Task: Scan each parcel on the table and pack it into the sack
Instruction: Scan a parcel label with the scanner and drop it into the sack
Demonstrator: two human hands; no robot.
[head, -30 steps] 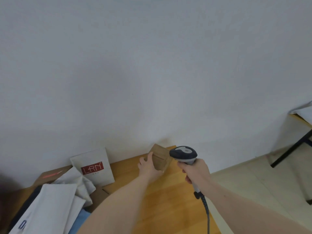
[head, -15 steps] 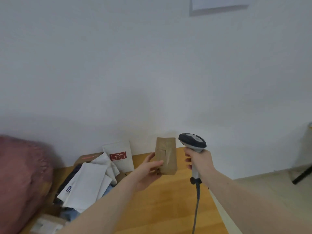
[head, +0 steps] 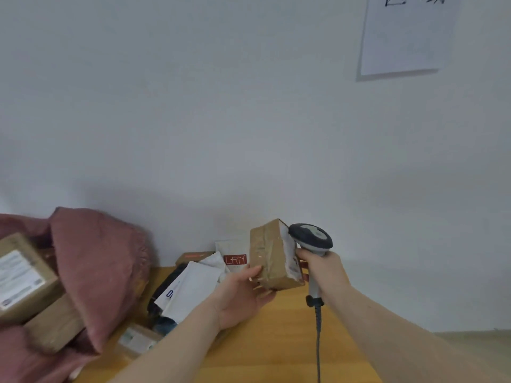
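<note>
My left hand (head: 240, 294) holds a small brown taped cardboard parcel (head: 269, 255) above the wooden table (head: 279, 341), fingers curled under its base. The parcel's labelled white side faces right. My right hand (head: 322, 269) grips the handle of a grey and white barcode scanner (head: 311, 237), whose head sits right against that labelled side. A dusty-pink sack (head: 96, 269) lies at the left with brown boxes (head: 25, 277) showing in its mouth. Several more parcels are piled on the table behind my left hand, among them a white mailer (head: 193, 288).
A white pouch with a red LRN label (head: 235, 258) leans on the wall. A small labelled box (head: 137, 341) lies near the sack. The scanner's cable (head: 318, 341) hangs down over the table. A paper sheet (head: 406, 34) is stuck on the wall.
My view has swung left, bringing the pink sack into sight. My left hand has lifted the parcel off the table and turned its labelled side toward the scanner, which now sits close against it.
</note>
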